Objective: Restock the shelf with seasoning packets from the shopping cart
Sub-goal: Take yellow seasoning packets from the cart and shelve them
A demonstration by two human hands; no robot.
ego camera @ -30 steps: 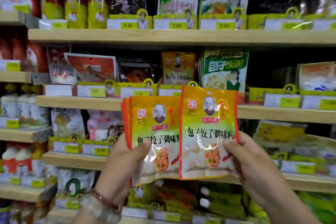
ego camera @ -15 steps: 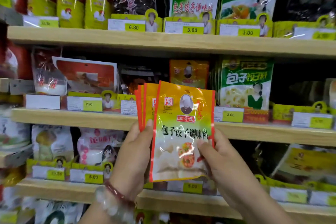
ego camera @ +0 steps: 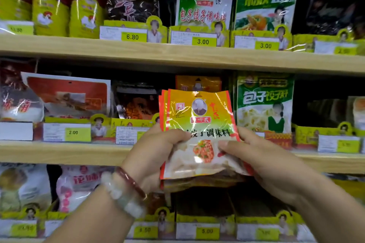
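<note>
Seasoning packets (ego camera: pixel 199 124): small stack of orange-yellow packets, held upright in both hands in front of the middle shelf (ego camera: pixel 59 153); front packet fully shown, the ones behind show only as thin red edges at left and bottom; exact count unclear.
Head view, left hand (ego camera: pixel 152 156): grips the stack's left side, thumb curled over the front face and covering the first printed characters; fingers hidden behind the packets.
Right hand (ego camera: pixel 262 165): pinches the stack's right side, thumb on the front near the food picture, fingers behind, mostly hidden.
Left wrist: red bangle (ego camera: pixel 131 182) and pale bead bracelet (ego camera: pixel 122 197), both blurred.
Matching packet on shelf (ego camera: pixel 197 83): same orange design, directly behind the held stack, only its top strip visible.
Green packets (ego camera: pixel 264 102): just right of the held stack on the middle shelf, lower left corner hidden by the right hand's fingers.
Upper shelf (ego camera: pixel 177 55): yellow tins (ego camera: pixel 50 9) at left, green-white packet (ego camera: pixel 204 4) at centre; dark bags at far right hard to make out.
Price tags: 6.80 (ego camera: pixel 132 37), 3.00 (ego camera: pixel 203 41), 2.00 (ego camera: pixel 73 132) readable; the tag behind the left hand is partly covered, far-right ones blurred.
Lower shelf: white-pink bags (ego camera: pixel 77 185) at left, partly behind the left forearm; dark area under the stack unreadable.
Frame edges: both forearms cut off at bottom.
</note>
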